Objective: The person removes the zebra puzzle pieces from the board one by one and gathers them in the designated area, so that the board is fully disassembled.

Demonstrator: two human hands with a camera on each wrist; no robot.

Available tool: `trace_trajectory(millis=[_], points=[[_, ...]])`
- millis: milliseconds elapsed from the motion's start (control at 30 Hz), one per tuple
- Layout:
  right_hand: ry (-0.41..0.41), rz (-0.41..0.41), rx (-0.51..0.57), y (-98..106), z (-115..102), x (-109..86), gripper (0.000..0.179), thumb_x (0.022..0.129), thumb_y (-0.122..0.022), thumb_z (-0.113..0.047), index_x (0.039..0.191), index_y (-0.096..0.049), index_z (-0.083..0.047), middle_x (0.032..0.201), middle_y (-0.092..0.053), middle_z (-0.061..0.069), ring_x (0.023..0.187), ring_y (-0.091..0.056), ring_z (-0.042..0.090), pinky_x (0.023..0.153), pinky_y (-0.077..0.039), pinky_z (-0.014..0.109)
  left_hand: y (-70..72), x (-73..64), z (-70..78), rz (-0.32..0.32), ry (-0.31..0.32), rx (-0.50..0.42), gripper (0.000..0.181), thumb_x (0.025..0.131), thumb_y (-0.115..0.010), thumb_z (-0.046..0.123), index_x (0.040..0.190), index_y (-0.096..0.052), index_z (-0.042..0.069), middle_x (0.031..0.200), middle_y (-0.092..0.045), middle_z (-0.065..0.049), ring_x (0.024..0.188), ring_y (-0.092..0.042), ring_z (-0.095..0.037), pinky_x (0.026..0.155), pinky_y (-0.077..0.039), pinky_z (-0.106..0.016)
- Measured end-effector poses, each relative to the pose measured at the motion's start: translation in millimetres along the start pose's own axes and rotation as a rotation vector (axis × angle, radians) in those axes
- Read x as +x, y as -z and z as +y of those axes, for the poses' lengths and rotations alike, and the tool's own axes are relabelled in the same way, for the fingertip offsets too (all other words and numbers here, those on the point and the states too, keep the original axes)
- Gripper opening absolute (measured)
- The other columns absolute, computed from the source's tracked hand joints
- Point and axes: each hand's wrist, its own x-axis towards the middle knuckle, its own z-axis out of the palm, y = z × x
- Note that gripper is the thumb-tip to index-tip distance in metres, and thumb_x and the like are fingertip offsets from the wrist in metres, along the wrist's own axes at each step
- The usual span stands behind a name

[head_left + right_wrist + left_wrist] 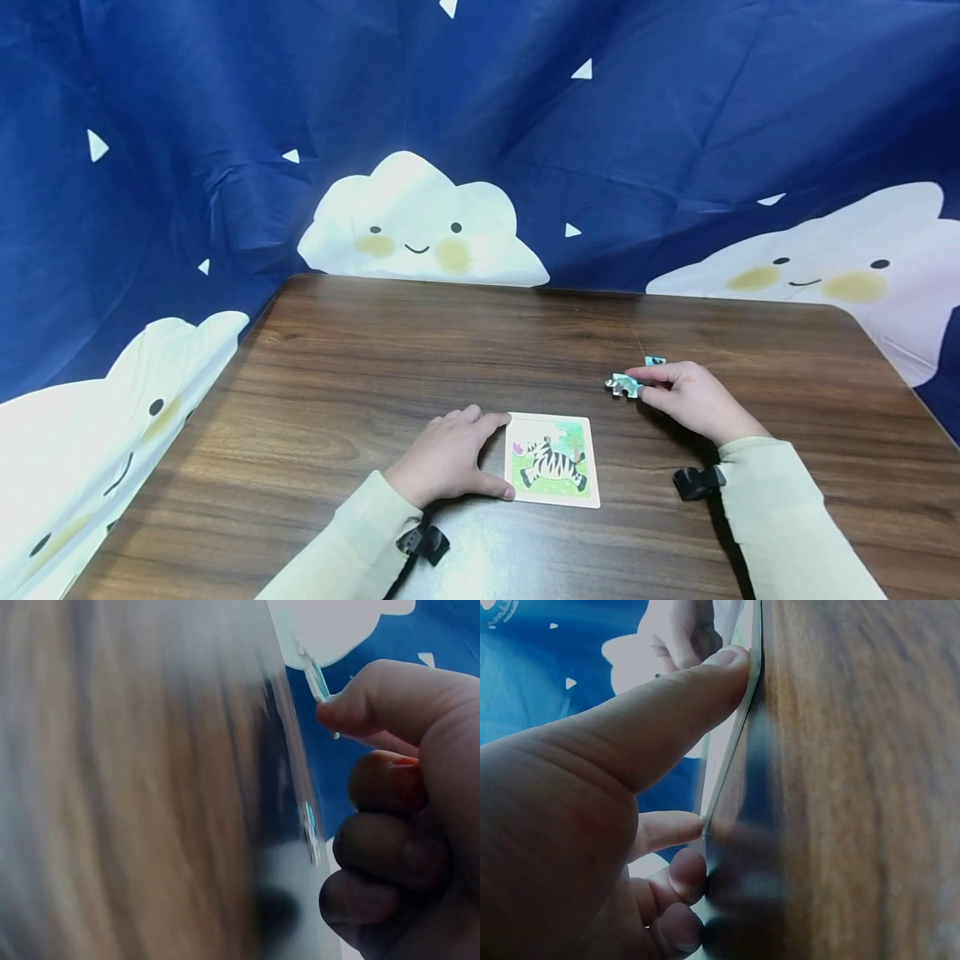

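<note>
My right hand [696, 403] pinches a jigsaw puzzle piece [621, 385] between thumb and forefinger, its other fingers curled under in the right wrist view. The piece has light blue, white and dark markings. A second puzzle piece [655, 361] lies on the table just beyond that hand. To the left, a square zebra picture board [551, 498] with a pale border lies flat. My left hand [450, 457] spreads thumb and forefinger along the board's left edge, the thumb [724, 671] at its near corner and the forefinger at its far one.
The brown wooden table [360, 350] has rounded far corners. Behind it and along its left side hangs a blue cloth [465, 92] with white clouds and triangles. Black straps with small devices [697, 483] sit on both sleeved wrists.
</note>
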Motion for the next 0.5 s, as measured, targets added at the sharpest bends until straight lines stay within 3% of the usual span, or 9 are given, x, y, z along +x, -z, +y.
trace_trajectory(millis=[333,500], points=[[0.006,0.075,-0.032,12.7,20.5,-5.2,0.032,0.094,-0.067,-0.016,0.123,-0.072,-0.005,0.117,-0.071,0.018,0.098,-0.062,0.023,0.079,-0.047,0.031,-0.5,0.6,-1.0,-0.004,0.005,-0.006,0.097,0.067,-0.082,0.065,0.147,-0.051,0.020,0.119,-0.060,-0.001,0.106,-0.057,-0.021,0.093,-0.045,-0.041],[-0.005,0.090,-0.028,16.2,28.5,-8.2,0.034,0.098,-0.063,-0.017,0.128,-0.067,-0.001,0.120,-0.069,0.022,0.114,-0.061,0.036,0.091,-0.047,0.050,-0.8,0.8,-1.0,-0.007,0.004,-0.007,0.097,0.068,-0.081,0.065,0.148,-0.050,0.020,0.120,-0.060,-0.001,0.108,-0.057,-0.021,0.094,-0.044,-0.041]])
